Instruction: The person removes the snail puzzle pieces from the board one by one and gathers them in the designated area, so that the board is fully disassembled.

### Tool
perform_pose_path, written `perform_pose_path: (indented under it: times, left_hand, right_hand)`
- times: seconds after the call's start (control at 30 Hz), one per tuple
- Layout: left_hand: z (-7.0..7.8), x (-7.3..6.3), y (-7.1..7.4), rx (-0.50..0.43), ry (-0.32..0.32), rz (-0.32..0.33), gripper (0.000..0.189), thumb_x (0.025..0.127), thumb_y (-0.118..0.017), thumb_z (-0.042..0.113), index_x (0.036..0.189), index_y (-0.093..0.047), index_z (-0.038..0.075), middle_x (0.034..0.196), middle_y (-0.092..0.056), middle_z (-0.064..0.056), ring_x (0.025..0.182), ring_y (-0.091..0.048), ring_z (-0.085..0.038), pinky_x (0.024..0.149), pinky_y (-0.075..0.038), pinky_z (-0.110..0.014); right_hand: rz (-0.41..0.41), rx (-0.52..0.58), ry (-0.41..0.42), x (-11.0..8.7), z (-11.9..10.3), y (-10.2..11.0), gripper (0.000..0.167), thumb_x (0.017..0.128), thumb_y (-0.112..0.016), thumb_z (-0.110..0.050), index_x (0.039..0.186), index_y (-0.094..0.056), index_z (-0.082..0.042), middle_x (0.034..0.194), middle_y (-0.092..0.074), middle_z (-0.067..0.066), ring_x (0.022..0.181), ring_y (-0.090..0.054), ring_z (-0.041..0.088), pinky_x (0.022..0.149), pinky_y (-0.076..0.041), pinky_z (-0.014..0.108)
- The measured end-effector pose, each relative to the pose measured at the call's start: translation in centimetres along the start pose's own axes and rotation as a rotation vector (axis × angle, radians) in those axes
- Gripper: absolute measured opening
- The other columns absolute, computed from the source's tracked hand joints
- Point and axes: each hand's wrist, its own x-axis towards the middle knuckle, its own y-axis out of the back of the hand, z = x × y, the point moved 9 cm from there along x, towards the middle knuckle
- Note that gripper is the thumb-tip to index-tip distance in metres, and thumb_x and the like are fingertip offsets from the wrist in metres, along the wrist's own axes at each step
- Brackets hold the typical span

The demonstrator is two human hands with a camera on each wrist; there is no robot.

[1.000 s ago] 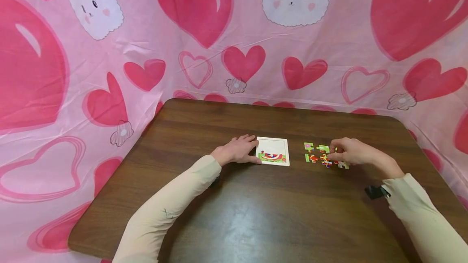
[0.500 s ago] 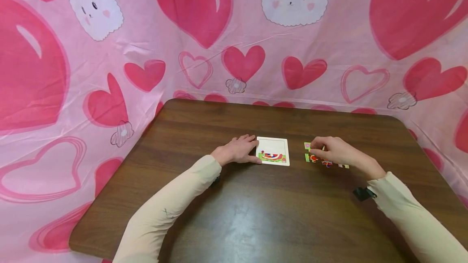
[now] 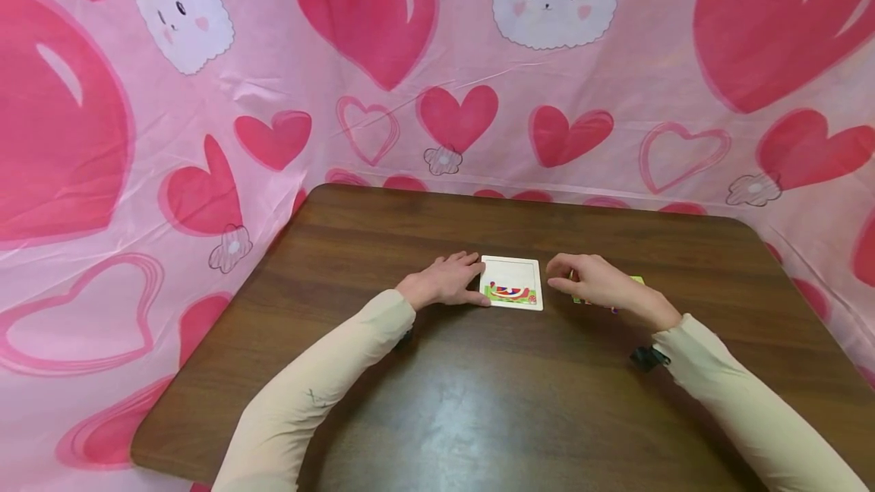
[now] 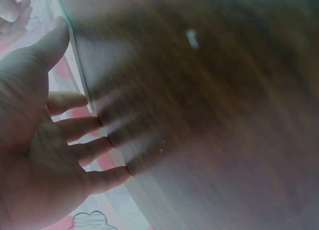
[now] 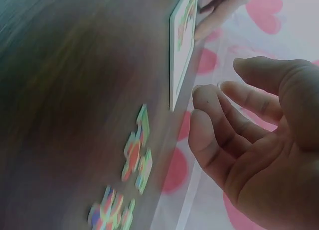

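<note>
One square puzzle board (image 3: 509,273) (white-rimmed)

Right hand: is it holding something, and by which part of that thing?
The right hand holds nothing: its thumb and fingertips stand apart, with nothing visible between them.

Bright head view, pale glare on the brown wood-grain bench (image 3: 478,370), dimmer hazy wrist views, blurred shadows across it
</note>
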Motion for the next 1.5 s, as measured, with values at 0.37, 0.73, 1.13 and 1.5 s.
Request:
perform_pose_path:
  times: [0.37,0.73,1.13,1.5]
  left_hand:
    - [0.2,0.3,-0.4,-0.002,0.004,-0.009,0.082,0.088,-0.058,0.065,0.152,-0.037,0.018,0.164,-0.024,-0.009,0.152,-0.02,-0.032,0.118,-0.022,-0.059]
    - [0.1,0.4,-0.3,0.001,0.012,-0.016,0.085,0.088,-0.056,0.067,0.154,-0.034,0.018,0.164,-0.022,-0.008,0.152,-0.019,-0.03,0.119,-0.021,-0.058]
    - [0.3,0.4,-0.2,-0.005,0.01,-0.009,0.086,0.088,-0.056,0.067,0.154,-0.034,0.017,0.164,-0.022,-0.008,0.152,-0.019,-0.03,0.119,-0.021,-0.058]
    - [-0.1,0.3,-0.1,0.02,0.017,-0.007,0.085,0.088,-0.055,0.067,0.153,-0.035,0.018,0.164,-0.023,-0.008,0.152,-0.02,-0.03,0.119,-0.023,-0.058]
  right_hand:
    - [-0.083,0.066,0.088,1.8,-2.5,-2.3,0.024,0.093,-0.067,-0.021,0.113,-0.065,-0.008,0.073,-0.062,0.0,0.057,-0.054,0.008,0.055,-0.046,0.025]
    - [-0.128,0.079,0.094,3.7,-4.0,-4.1,0.021,0.093,-0.067,-0.022,0.11,-0.066,-0.01,0.076,-0.065,-0.003,0.062,-0.055,0.009,0.057,-0.044,0.024]
    - [-0.065,0.007,0.127,4.8,-4.2,-5.0,0.016,0.088,-0.072,-0.018,0.099,-0.069,-0.007,0.067,-0.061,-0.005,0.058,-0.049,0.004,0.056,-0.041,0.021]
    - [-0.079,-0.003,0.128,5.3,-5.0,-5.6,0.014,0.085,-0.072,-0.017,0.095,-0.07,-0.008,0.07,-0.07,-0.003,0.061,-0.055,0.003,0.06,-0.045,0.023]
